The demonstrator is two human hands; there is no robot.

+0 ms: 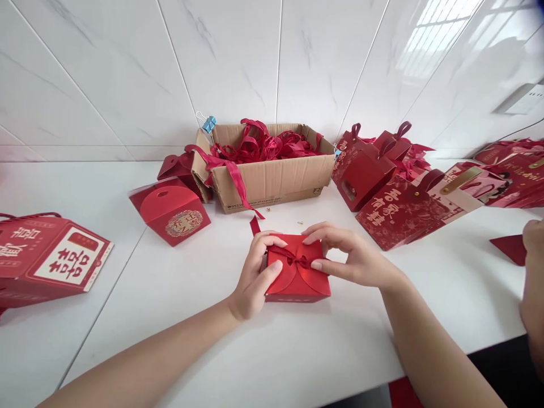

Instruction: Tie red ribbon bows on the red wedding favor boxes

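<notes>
A small red gift box (293,289) with curved, overlapping top flaps sits on the white table in front of me. A dark red ribbon (297,262) is tied in a knot or bow across its top. Around the box's left side my left hand (255,277) is closed, with its thumb on the top and fingers at the back left corner. My right hand (351,255) bends over the right side, its thumb on the ribbon's right part and its fingertips on the back flap. One ribbon tail sticks up behind my left fingers.
Behind stands a cardboard box (276,181) full of red ribbons. Red gift boxes stand at left, including a folded-top box (170,209) and a larger carton (51,260). Several red boxes (391,209) crowd the right. Another person's hand (533,272) shows at the right edge.
</notes>
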